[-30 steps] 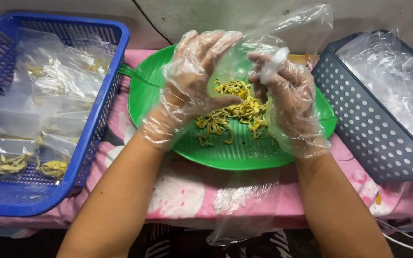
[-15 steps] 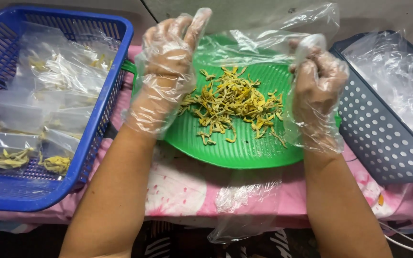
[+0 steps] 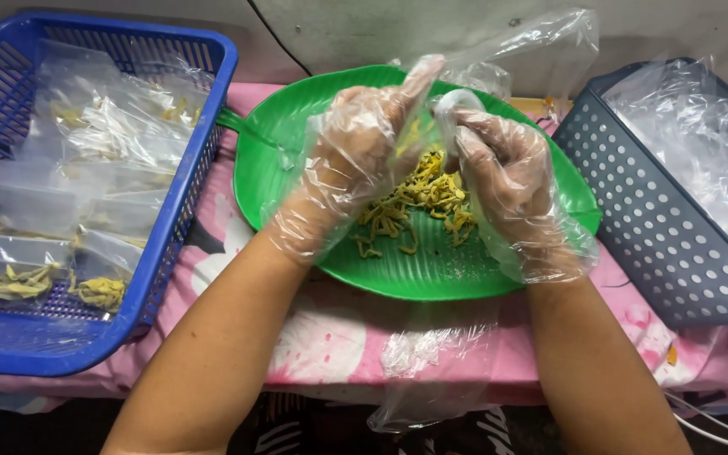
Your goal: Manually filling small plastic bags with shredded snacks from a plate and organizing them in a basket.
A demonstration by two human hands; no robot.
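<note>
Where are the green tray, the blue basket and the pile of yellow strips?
green tray [image 3: 431,274], head view, bare near rim
blue basket [image 3: 174,211], head view, right wall
yellow strips [image 3: 431,195], head view, middle of the pile

Bright, even light falls from above, leaving only soft shadows. Glare glints off the clear gloves on the left hand [image 3: 355,160] and right hand [image 3: 507,181], perhaps slightly motion-blurred. The blue basket [image 3: 174,236] bends slightly at the edge.

Gloves [image 3: 355,160]: thin clear plastic film, crinkled, glossy. Tray [image 3: 431,270]: green plastic, ribbed, slight sheen. Baskets [image 3: 162,236]: perforated plastic. Cloth [image 3: 322,337]: pink, matt.
</note>
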